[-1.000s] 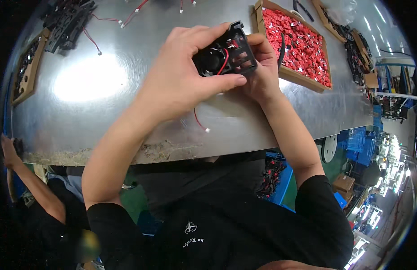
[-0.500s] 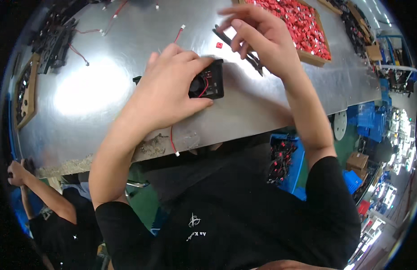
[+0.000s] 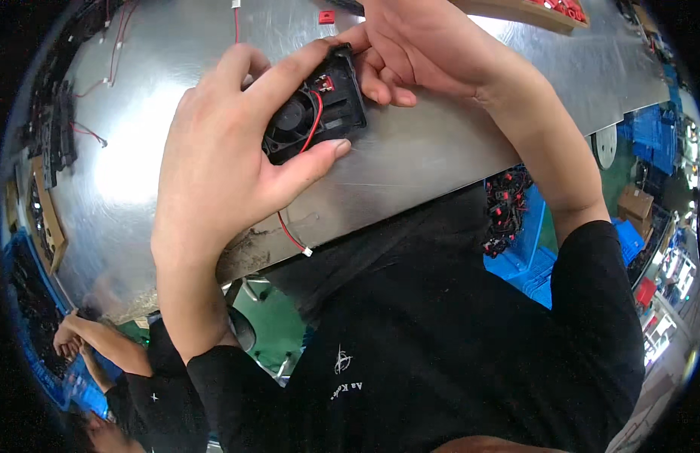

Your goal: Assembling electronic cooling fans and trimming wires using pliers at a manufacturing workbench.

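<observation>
My left hand [image 3: 214, 151] is closed around a black plastic housing [image 3: 355, 106], fingers over its far side and thumb along its near edge. Inside the housing sits a small round black fan [image 3: 291, 115] with a red wire [image 3: 317, 121] across it. A small red switch-like part [image 3: 325, 84] shows near the far corner. My right hand [image 3: 418, 57] is turned palm up beside the housing's right side, fingers loosely bent and apart. One fingertip is at the far corner; its thumb is out of sight. Just beyond lies a loose red piece [image 3: 326, 16] on the metal table.
A wire end with a white connector [image 3: 307, 252] hangs at the table's near edge. Red pieces fill a cardboard tray [image 3: 516, 13] at the far right. Black parts [image 3: 60, 136] lie left. A blue bin [image 3: 527, 241] stands below the edge; another person's arm [image 3: 112, 346] shows lower left.
My right hand has come down and left, from above the dark pliers to the housing's side. The housing, still in my left hand, is now tilted and looks closer. The view has shifted.
</observation>
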Available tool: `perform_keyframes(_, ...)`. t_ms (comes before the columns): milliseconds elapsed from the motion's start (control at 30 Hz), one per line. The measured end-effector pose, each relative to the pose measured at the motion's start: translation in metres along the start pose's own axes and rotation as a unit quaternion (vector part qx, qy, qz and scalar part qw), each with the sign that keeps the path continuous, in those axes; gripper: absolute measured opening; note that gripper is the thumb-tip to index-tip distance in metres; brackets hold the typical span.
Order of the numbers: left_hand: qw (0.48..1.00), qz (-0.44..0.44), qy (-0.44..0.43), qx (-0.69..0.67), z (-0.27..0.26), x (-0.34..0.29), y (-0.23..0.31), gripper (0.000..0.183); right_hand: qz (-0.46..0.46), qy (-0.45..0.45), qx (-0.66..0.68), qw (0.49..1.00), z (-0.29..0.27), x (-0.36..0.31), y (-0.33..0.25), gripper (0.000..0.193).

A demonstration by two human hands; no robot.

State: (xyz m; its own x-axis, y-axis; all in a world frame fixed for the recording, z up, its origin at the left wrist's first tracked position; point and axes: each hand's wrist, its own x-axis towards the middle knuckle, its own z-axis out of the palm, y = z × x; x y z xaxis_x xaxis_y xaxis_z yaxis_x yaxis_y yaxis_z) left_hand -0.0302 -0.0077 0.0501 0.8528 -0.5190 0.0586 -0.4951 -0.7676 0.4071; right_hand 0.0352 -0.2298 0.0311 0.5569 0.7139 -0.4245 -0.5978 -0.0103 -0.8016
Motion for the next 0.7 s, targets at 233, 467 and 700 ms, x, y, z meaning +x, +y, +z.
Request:
perform_keyframes(233,1.0,-0.025,-0.014,-0.008,0.0,0.001,0.007,0.074,0.013,0.038,-0.079,0.996,0.0,-0.004,-0.019,0.084)
perform_keyframes(467,0.999,-0.013,0.024,-0.021,0.002,-0.003,0.007,0.074,-0.351,0.228,-0.447,0.791,-0.016,-0.005,-0.021,0.022)
perform_keyframes(700,0.999,-0.017,0.016,-0.021,0.002,-0.003,0.009,0.072,-0.321,0.185,-0.684,0.628,-0.004,0.003,-0.008,0.011)
